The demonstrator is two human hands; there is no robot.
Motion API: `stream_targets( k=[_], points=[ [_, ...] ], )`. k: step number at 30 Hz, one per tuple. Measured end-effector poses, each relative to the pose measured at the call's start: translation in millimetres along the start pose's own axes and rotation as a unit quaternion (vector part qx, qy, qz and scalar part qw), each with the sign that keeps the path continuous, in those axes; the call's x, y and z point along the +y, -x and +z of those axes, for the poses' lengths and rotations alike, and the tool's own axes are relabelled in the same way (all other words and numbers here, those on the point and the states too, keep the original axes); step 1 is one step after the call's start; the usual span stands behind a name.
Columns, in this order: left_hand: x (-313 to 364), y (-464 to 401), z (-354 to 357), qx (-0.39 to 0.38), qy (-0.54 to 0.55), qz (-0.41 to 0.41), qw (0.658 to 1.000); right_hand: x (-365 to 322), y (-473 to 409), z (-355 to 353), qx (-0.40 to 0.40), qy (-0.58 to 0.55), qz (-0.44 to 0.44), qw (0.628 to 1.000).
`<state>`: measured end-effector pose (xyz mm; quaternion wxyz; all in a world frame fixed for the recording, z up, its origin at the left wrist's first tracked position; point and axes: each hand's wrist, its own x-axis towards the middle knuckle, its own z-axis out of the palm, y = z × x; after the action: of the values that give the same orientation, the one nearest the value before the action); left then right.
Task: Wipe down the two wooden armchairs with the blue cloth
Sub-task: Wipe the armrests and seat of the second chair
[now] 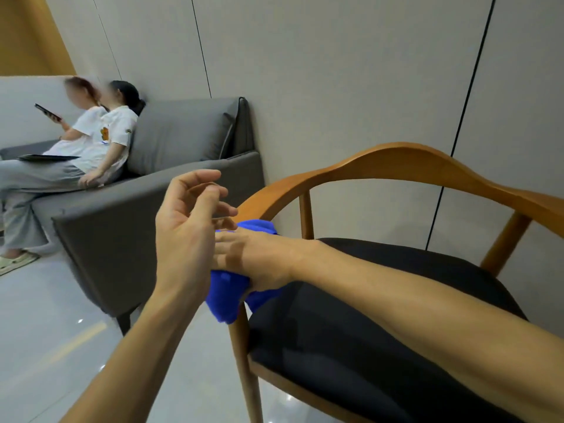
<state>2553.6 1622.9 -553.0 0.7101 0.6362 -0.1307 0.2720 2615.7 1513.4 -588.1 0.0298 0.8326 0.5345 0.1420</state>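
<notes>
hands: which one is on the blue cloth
The right hand, reaching across the black seat, presses the blue cloth on the wooden armchair's arm. The left hand hovers above, fingers loosely curled, holding nothing.

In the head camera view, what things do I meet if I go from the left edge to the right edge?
Two seated people → grey sofa → left hand, open → blue cloth under the right hand → wooden armchair with its black seat.
</notes>
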Motion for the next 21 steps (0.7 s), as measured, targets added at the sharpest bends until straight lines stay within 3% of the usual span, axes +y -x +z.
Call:
stream_targets(
  k=[3,10,15,21],
  points=[
    [5,8,-9,0.004,-0.006,-0.001,1.0,-12,-1,5,0.004,0.053,-0.025,0.998],
    [11,6,-17,-0.001,0.007,0.003,1.0,1,-4,6,0.029,0.042,-0.034,0.998],
    [-3,-3,-12,-0.012,-0.019,0.014,1.0,26,-6,-3,0.003,-0.032,0.018,0.999],
    [-25,-21,16,-0.005,-0.002,0.014,1.0,68,-9,1,-0.038,-0.031,0.112,0.993]
  ],
)
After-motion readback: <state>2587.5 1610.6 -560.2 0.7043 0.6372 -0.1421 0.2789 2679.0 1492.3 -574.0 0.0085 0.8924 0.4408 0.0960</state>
